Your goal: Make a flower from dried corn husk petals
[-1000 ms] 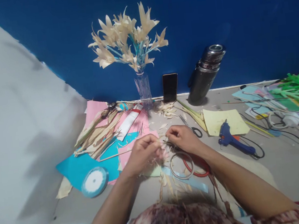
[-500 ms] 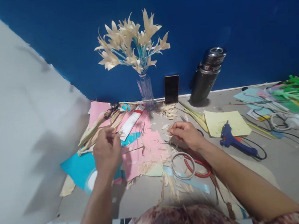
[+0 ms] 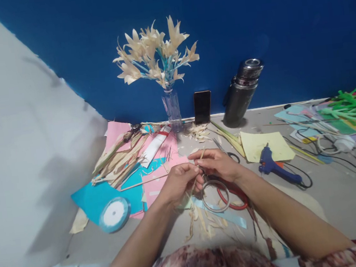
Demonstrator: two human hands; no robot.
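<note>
L hand (image 3: pixel 179 179) is closed in a pinch on a thin pale strip (image 3: pixel 202 154). R hand (image 3: pixel 220 164) is bent round close by, w/ its tips at the same strip; can't tell if it pinches tight or just touches. The strip is btwn the 2 hands, in front of the person's tummy, & 1 end pokes up by the R hand.

Just under the hands is a pale ring (image 3: pixel 217 211), w/ 2 red handles (image 3: pixel 245 201) nr it. A shiny blue ribbon (image 3: pixel 235 217) lies there too, w/ dry bits about. A thin stick (image 3: pixel 141 183) runs over the papers up to the L hand; can't tell if they touch.

On the L side: a ribbon roll (image 3: pixel 114 214) on blue paper (image 3: pixel 87 196), a pile of dry leaf strips (image 3: pixel 114 168), & pink paper (image 3: pixel 115 130). On the R side: scissors (image 3: pixel 234 157) just past the R hand, then a blue glue gun (image 3: pixel 275 168), partly over yellow paper (image 3: pixel 253 144), then wires & a bunch of fuzzy green sticks (image 3: pixel 351 107).

At the back, by the blue wall (image 3: pixel 291 30), a clear bottle (image 3: pixel 171 108) stands w/ pale flowers (image 3: pixel 152 46) in it. Nr it, a black phone (image 3: pixel 203 107) is up on its end, & a dark flask (image 3: pixel 240 100) stands to its R.
</note>
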